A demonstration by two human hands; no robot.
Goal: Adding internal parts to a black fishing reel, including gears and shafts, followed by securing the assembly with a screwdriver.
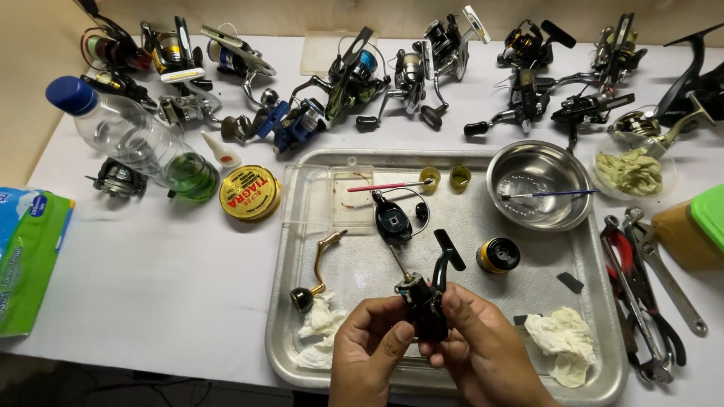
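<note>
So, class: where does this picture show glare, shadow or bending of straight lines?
Head view: glare on the steel bowl and metal tray; soft shadow under both hands; the table edge bows from lens distortion; everything looks sharp.

Steel bowl (pixel 539 185) with brush (pixel 549 194) rests on tray (pixel 596 301); pliers (pixel 641 301), plastic bottle (pixel 136 139) and tissue pack (pixel 26 256) lie beside it.

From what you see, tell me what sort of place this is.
Probably a fishing reel repair bench: both hands hold a black reel body over a steel tray; spinning reels and pliers nearby.
</note>
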